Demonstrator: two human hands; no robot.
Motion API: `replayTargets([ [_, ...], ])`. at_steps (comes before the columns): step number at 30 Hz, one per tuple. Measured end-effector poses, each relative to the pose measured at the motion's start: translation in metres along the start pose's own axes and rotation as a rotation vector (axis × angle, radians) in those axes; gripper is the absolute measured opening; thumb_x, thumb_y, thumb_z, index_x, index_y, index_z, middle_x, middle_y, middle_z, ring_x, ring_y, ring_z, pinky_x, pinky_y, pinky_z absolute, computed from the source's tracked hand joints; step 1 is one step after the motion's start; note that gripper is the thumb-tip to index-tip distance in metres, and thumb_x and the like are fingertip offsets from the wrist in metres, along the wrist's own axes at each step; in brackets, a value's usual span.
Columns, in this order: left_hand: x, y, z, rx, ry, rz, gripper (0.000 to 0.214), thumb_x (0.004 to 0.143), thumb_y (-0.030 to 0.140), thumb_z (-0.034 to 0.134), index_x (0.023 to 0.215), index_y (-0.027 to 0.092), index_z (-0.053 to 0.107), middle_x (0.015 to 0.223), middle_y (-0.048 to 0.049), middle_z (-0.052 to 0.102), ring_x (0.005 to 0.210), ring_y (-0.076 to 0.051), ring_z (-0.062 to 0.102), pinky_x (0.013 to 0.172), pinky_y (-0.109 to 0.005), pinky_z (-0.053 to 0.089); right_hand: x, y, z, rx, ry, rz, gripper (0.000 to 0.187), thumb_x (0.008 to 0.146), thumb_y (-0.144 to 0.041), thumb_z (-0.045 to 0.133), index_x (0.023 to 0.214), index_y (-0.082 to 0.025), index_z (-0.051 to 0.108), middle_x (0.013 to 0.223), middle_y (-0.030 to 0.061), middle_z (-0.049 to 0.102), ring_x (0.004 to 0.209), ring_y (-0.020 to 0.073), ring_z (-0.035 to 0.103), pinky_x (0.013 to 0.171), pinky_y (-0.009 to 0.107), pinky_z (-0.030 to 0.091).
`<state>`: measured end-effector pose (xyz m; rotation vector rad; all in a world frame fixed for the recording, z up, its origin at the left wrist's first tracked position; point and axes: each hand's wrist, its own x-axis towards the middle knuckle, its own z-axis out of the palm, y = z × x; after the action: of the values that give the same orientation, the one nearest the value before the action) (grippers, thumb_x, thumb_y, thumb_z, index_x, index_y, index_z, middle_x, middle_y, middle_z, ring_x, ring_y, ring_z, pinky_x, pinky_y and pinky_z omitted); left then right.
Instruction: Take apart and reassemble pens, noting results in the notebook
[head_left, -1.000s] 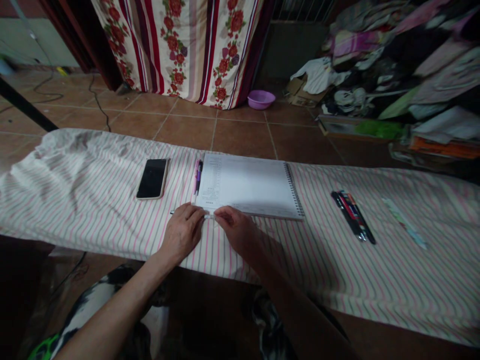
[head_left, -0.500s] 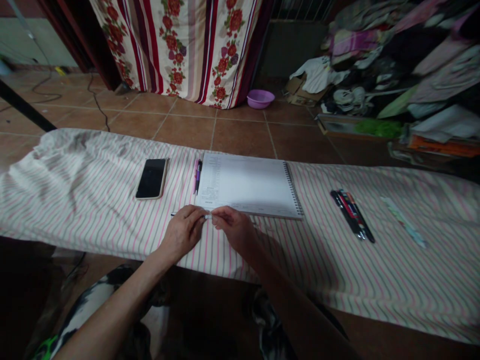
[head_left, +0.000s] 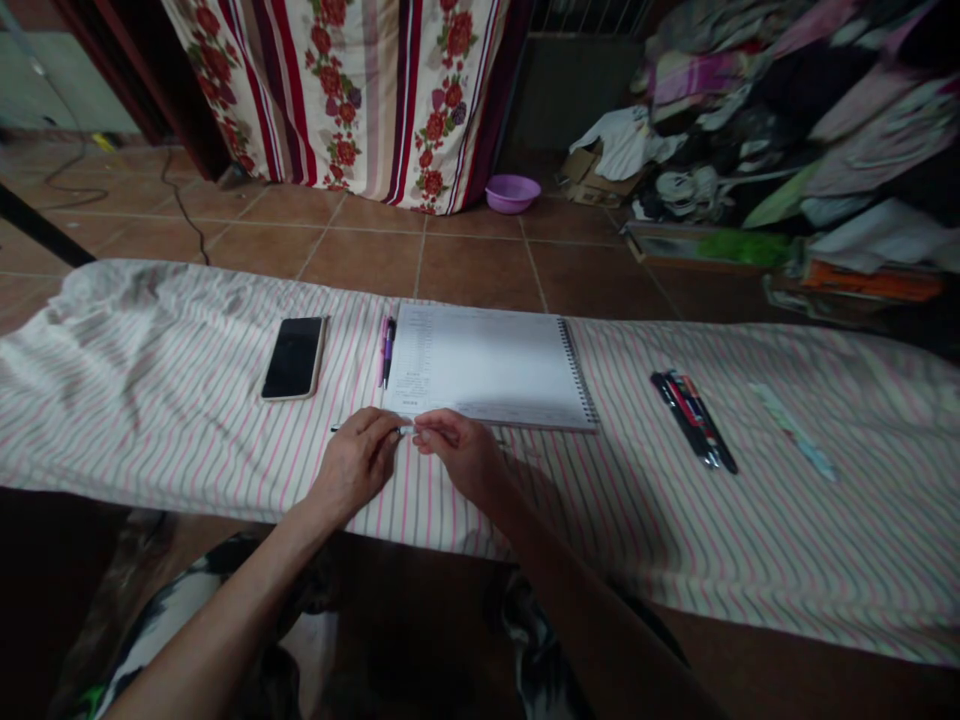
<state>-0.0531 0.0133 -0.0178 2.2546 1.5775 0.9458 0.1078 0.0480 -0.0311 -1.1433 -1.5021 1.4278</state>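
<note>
A slim pen (head_left: 407, 430) lies level between my two hands, in front of the notebook's near edge. Its dark end pokes out left of my left hand (head_left: 358, 455), whose fingers are closed around its middle. My right hand (head_left: 461, 450) pinches the pale end with thumb and fingertips. Most of the pen is hidden by the fingers. Just beyond both hands is an open spiral notebook (head_left: 495, 365), with a blank page and small print down its left side. Two pens, one pink (head_left: 382, 350) and one dark purple (head_left: 388, 355), rest along its left edge.
On the striped cloth (head_left: 187, 400), a phone (head_left: 294, 358) lies to the left. Several pens (head_left: 694, 420) and a pale patterned strip (head_left: 795, 430) lie to the right. A purple basin (head_left: 512, 194) and piled clothes (head_left: 750, 120) are on the floor beyond.
The whole view has shifted slightly left. Both hands keep their hold on the pen, with only a small change in the fingers.
</note>
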Motion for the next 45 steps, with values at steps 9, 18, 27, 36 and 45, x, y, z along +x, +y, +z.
replayTargets([
  [9, -0.002, -0.002, -0.002, 0.035, -0.021, -0.01, 0.022, 0.087, 0.019, 0.042, 0.101, 0.017, 0.059, 0.093, -0.0083, 0.06, 0.089, -0.019, 0.057, 0.08, -0.034, 0.049, -0.005, -0.016, -0.016, -0.581, 0.072, -0.246, 0.013, 0.079, -0.014, 0.054, 0.084, -0.019, 0.065, 0.082, 0.0035, 0.068, 0.077, 0.0158, 0.062, 0.073, 0.029, 0.046],
  [18, -0.001, -0.003, -0.002, 0.046, -0.015, -0.027, 0.022, 0.086, 0.02, 0.043, 0.1, 0.017, 0.06, 0.093, -0.0079, 0.061, 0.088, -0.019, 0.058, 0.079, -0.034, 0.049, -0.009, -0.016, -0.03, -0.926, -0.079, -0.307, 0.016, 0.084, -0.017, 0.052, 0.088, -0.018, 0.067, 0.085, 0.0052, 0.06, 0.077, 0.0152, 0.056, 0.069, 0.026, 0.042],
  [27, -0.001, -0.003, -0.003, 0.031, -0.012, -0.027, 0.022, 0.087, 0.02, 0.043, 0.101, 0.017, 0.06, 0.093, -0.0079, 0.061, 0.089, -0.019, 0.058, 0.08, -0.034, 0.049, -0.013, -0.022, -0.021, -1.128, -0.198, -0.375, 0.019, 0.086, -0.018, 0.048, 0.075, -0.017, 0.063, 0.081, 0.0044, 0.055, 0.076, 0.0141, 0.051, 0.063, 0.025, 0.038],
  [36, -0.001, -0.002, -0.003, 0.038, 0.006, -0.017, 0.021, 0.087, 0.021, 0.043, 0.099, 0.017, 0.06, 0.091, -0.0078, 0.061, 0.087, -0.019, 0.058, 0.079, -0.034, 0.05, -0.013, -0.024, -0.021, -1.046, -0.176, -0.353, 0.018, 0.089, -0.019, 0.045, 0.082, -0.017, 0.062, 0.084, 0.0051, 0.059, 0.08, 0.0146, 0.054, 0.071, 0.026, 0.041],
  [45, -0.001, -0.003, -0.002, 0.049, -0.008, -0.026, 0.022, 0.088, 0.021, 0.042, 0.101, 0.018, 0.059, 0.093, -0.0086, 0.061, 0.089, -0.019, 0.058, 0.079, -0.036, 0.049, -0.011, -0.019, -0.02, -0.767, -0.032, -0.335, 0.017, 0.087, -0.018, 0.047, 0.089, -0.017, 0.064, 0.087, 0.0066, 0.065, 0.082, 0.0171, 0.058, 0.075, 0.03, 0.043],
])
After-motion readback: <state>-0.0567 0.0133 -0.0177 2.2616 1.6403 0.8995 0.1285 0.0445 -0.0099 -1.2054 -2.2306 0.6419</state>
